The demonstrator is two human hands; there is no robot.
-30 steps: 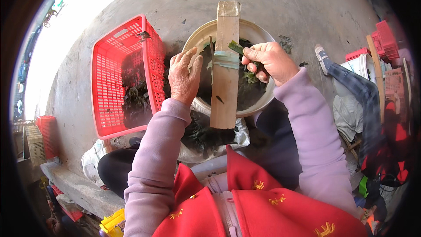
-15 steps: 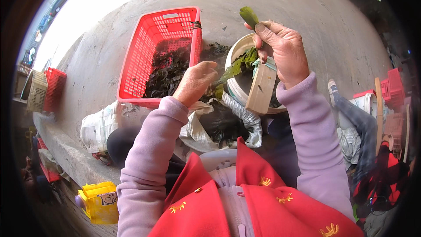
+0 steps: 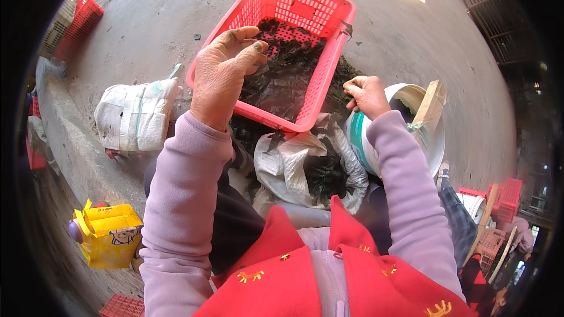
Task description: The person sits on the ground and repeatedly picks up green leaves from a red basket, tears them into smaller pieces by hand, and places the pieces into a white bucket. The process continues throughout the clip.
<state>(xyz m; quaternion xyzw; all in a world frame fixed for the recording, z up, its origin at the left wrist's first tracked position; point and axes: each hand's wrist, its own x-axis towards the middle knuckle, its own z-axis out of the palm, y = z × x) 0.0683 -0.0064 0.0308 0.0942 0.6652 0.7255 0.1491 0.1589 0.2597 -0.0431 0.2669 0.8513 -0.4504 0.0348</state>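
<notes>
Around the red basket, other things lie in descending size: to its right, a white bucket; against its near end, a white sack; farther right, a wooden board across the bucket. The left hand is loosely curled over the basket's left side, thumb and forefinger parted, with no frond visible between them. The right hand is bunched just right of the basket; whether it grips anything cannot be told. Dark fronds lie inside the basket. Good handling, as judged here: fingers relaxed, wrist inside the rim, wet pieces parted singly.
</notes>
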